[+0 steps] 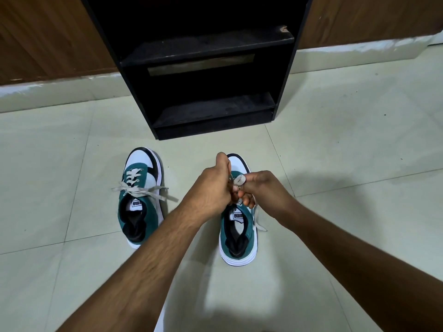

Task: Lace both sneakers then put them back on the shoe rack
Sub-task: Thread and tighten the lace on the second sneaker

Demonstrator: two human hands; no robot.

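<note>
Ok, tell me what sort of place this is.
Probably a home entryway or room corner: a black shoe rack stands on a tiled floor against wood-panelled walls, with two sneakers in front of it.

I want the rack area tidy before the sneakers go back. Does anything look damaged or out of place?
One thing: the shoe rack's upper shelf has a chipped, ragged right front corner, with dusty scuffs on both shelves. The left sneaker and right sneaker sit upright on the floor, nothing spilled.

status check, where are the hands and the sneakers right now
Left hand and right hand both pinching the lace over right sneaker. Left sneaker laced and tied, on floor. Shoe rack ahead, path clear.
</note>
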